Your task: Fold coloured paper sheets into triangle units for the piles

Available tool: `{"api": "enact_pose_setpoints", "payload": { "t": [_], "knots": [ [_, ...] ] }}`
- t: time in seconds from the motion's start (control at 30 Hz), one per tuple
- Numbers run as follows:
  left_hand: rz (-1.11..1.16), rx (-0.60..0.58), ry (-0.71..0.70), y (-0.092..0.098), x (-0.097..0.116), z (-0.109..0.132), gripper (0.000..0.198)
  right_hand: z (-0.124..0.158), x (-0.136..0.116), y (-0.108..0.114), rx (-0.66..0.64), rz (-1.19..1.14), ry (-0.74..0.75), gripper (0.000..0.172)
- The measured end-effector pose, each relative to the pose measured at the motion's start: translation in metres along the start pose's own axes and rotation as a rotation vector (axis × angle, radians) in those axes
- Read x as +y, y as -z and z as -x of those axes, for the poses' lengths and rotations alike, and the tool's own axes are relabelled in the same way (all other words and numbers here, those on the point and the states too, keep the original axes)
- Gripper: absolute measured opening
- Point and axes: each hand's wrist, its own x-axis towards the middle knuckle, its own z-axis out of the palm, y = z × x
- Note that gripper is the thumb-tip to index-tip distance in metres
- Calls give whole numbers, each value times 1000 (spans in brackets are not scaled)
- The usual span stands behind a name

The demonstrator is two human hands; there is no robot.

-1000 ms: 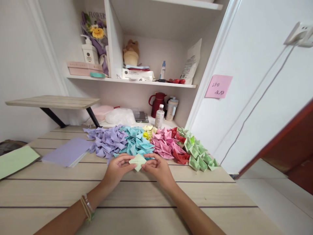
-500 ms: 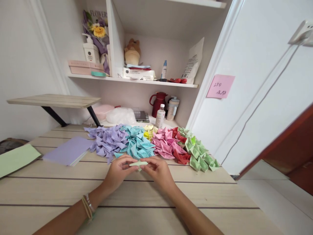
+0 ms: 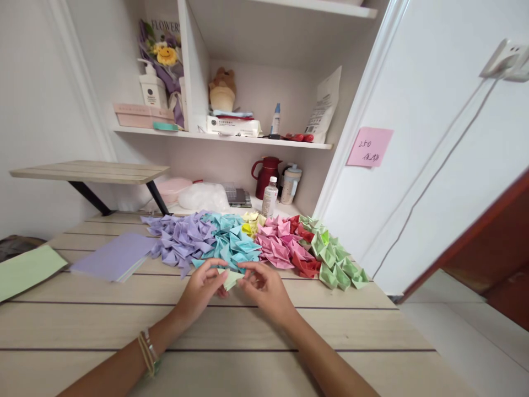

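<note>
Between my two hands, above the wooden table point(image 3: 231, 325), is a small folded piece of light green paper point(image 3: 232, 279). My left hand point(image 3: 209, 281) pinches its left side with the thumb on top. My right hand point(image 3: 262, 284) grips the right edge between thumb and fingers, the index finger raised over it. Just beyond my hands lie folded paper boats in colour groups: purple boats point(image 3: 182, 237), blue boats point(image 3: 231, 242), pink boats point(image 3: 275, 242), red boats point(image 3: 306, 267) and green boats point(image 3: 336, 259). Some yellow boats point(image 3: 252, 223) sit behind.
A purple paper stack point(image 3: 111, 256) and a light green sheet point(image 3: 31, 270) lie on the left, near a small raised wooden stand point(image 3: 91, 170). Behind the boats stand a clear bottle point(image 3: 270, 198), a red jug point(image 3: 268, 176) and a tumbler point(image 3: 291, 184), below a shelf point(image 3: 198, 135).
The green paper has turned from a thin edge-on strip to show a wider, pointed face. My fingers have shifted around it, both index fingers lifting slightly.
</note>
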Motion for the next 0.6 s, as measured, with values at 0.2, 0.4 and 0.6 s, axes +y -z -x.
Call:
{"api": "enact_pose_setpoints", "payload": {
  "t": [0.2,0.4,0.6],
  "knots": [
    [72,-90,62,0,-5,0,32,1,2,-2,-9,-34,-59,23],
    [59,-120,94,2,-1,0,30,-3,9,-4,39,-401,-226,37],
    [100,-117,50,-1,3,3,23,-3,4,-1,17,-434,-230,34]
  ]
}}
